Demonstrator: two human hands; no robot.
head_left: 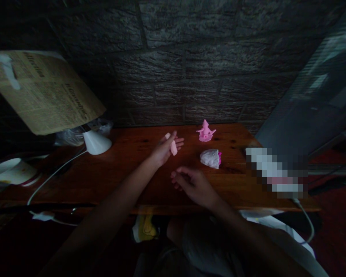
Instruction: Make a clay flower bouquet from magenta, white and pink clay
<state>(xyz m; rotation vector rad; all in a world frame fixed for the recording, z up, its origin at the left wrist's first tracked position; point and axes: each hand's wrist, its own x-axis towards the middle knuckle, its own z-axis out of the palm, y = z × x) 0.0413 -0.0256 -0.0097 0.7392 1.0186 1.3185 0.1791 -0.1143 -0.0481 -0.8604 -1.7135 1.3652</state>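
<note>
A pale pink, clay-like lump (173,147) lies across the palm of my left hand (162,151), with the thumb over it and the fingertips stretched to the right. Nearer the front edge, my right hand (192,182) is curled, thumb and fingers drawn together; whatever they may hold is hidden. To the right of both hands, a whitish, rough-surfaced cup-like piece (210,158) with a magenta rim rests on its side. Behind it a small pink figure (205,131) with outstretched arms stands on the wooden table (127,173).
On the left stand a lamp with a printed paper shade (46,92) and white base (97,143), and a pale paper cup (13,172). A blurred-out device (272,171) with a cable lies at right. A dark brick wall (167,65) closes off the back.
</note>
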